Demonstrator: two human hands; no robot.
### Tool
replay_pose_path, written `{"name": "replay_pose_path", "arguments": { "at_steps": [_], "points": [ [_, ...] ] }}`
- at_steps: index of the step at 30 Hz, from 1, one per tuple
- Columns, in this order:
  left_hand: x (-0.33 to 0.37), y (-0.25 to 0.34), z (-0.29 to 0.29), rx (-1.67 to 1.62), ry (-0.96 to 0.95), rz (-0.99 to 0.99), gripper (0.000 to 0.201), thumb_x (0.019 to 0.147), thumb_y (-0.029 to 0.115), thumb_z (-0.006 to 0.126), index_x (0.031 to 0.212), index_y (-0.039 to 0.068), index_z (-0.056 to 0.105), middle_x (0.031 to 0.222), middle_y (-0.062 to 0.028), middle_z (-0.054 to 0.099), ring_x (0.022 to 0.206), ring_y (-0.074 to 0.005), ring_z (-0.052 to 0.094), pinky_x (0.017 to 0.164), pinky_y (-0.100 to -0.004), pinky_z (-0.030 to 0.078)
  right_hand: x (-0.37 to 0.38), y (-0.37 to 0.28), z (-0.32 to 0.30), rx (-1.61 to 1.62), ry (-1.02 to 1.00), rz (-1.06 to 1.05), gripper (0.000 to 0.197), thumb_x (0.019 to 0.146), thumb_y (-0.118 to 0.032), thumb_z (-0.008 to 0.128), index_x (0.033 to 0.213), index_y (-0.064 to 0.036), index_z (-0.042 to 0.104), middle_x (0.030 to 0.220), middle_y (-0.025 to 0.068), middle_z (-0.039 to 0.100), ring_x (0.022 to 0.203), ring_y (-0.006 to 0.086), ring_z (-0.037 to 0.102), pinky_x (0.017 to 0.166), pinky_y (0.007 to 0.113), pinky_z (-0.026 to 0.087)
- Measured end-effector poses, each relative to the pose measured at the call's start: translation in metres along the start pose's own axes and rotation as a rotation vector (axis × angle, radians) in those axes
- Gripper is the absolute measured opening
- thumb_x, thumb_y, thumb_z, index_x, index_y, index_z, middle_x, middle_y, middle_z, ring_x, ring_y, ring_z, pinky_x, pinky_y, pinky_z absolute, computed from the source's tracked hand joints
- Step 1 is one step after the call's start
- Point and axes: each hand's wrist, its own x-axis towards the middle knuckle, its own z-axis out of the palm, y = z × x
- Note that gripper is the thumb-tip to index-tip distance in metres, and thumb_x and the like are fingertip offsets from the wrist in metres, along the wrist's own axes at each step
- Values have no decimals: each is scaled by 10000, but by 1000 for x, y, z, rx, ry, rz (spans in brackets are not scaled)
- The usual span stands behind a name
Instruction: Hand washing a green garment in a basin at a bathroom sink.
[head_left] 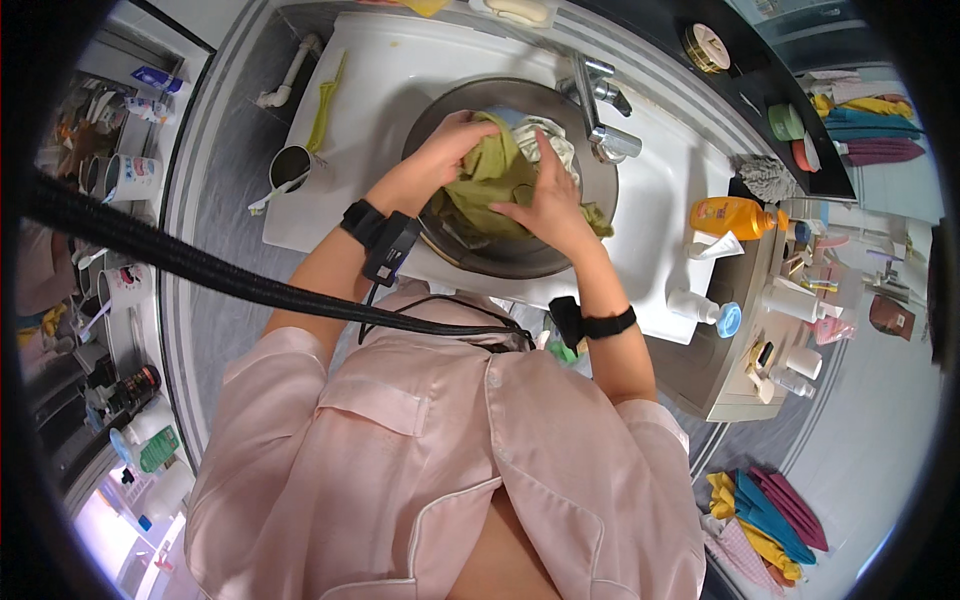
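A round dark grey basin (597, 190) sits in the white sink, with wet-looking cloth bunched inside it. On its left side my left hand (452, 148) grips the upper part of an olive-green cloth (495, 180). My right hand (553, 205) rests against the right side of that cloth, thumb and fingers spread apart. Behind the green cloth lies a white patterned cloth (560, 145), and a bit of pale blue fabric (508, 115) shows at the top. Folds hide the fingertips of my left hand in part.
The chrome faucet (600, 110) reaches over the basin's back right rim. Left of it stand a cup (292, 168) with a toothbrush and a green long-handled brush (325, 105). An orange bottle (730, 216), a white tube (715, 247) and a small bottle (692, 305) line the right edge.
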Motion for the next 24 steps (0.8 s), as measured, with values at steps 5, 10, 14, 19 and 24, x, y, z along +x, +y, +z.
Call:
{"name": "replay_pose_path", "arguments": {
  "at_steps": [5, 10, 14, 19, 24],
  "points": [
    [15, 5, 11, -291, -349, -159, 248, 845, 255, 507, 928, 29, 568, 919, -71, 624, 804, -217, 606, 738, -342, 487, 37, -10, 16, 354, 222, -259, 886, 646, -133, 773, 1370, -131, 261, 1237, 194, 416, 1157, 370, 418, 952, 427, 369],
    [6, -9, -5, -484, -61, -138, 246, 845, 256, 503, 919, 33, 574, 953, -98, 616, 878, -255, 585, 793, -379, 466, 53, 27, 27, 448, 144, -271, 558, 725, -58, 700, 1224, -76, 452, 1121, 132, 486, 1075, 291, 482, 923, 353, 393],
    [7, -58, -28, -472, 160, -486, 528, 838, 457, 524, 1084, -10, 537, 1051, -155, 579, 1025, -321, 533, 916, -423, 409, 54, 17, 43, 737, 391, -37, 275, 782, -64, 657, 1002, -34, 495, 976, 116, 508, 940, 242, 495, 856, 318, 388],
    [10, -76, -31, -694, -283, -483, 736, 788, 639, 498, 1175, 12, 501, 1094, -174, 571, 997, -305, 568, 909, -419, 435, 23, -41, 63, 713, 438, 11, 334, 712, -156, 730, 893, -34, 477, 857, 100, 489, 821, 236, 486, 780, 326, 397],
    [4, -59, 2, -299, -194, -151, 506, 897, 484, 452, 1150, 52, 527, 1095, -81, 588, 942, -198, 589, 852, -345, 471, 0, -55, 72, 569, 242, -125, 308, 719, -147, 727, 828, -55, 454, 807, 95, 475, 768, 237, 478, 719, 300, 404]
  ]
}}
